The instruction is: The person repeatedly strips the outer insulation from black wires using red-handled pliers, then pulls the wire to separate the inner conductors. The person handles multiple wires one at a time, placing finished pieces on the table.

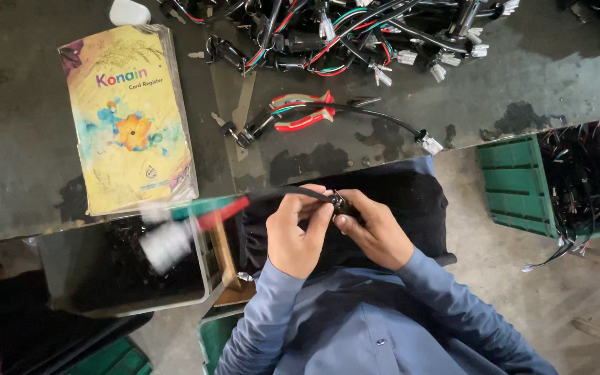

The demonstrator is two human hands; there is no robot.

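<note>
- Both hands meet over the lap at frame centre: left hand curled, fingers closed round a black cable just behind its end; right hand at 3 o'clock of it, thumb and fingertips pinched on a small black switch part at that end.
- Cable runs off toward 9 o'clock, over the lap cloth, to a blurred white connector with red and green sleeving; the blur hides its detail.
- Handling, judged: the harness looks light and limp. The cable is soft and will sag and swing, the white end whipping if jerked. The switch part seems rigid, small, with a metal bit showing, likely easy to fumble.
- Best hold, judged: pinch the hard body, not the wires; support the cable close behind it, as the left hand does, to spare the joint.
- Surface lies at 12 o'clock of the hands. On it: red-handled pliers, another black lead touching them, a heap of similar harnesses along the far edge, and a yellow notebook at 10 o'clock.
- Green crate at 3 o'clock holds more wiring; a dark bin sits at 9 o'clock, below the connector.
</note>
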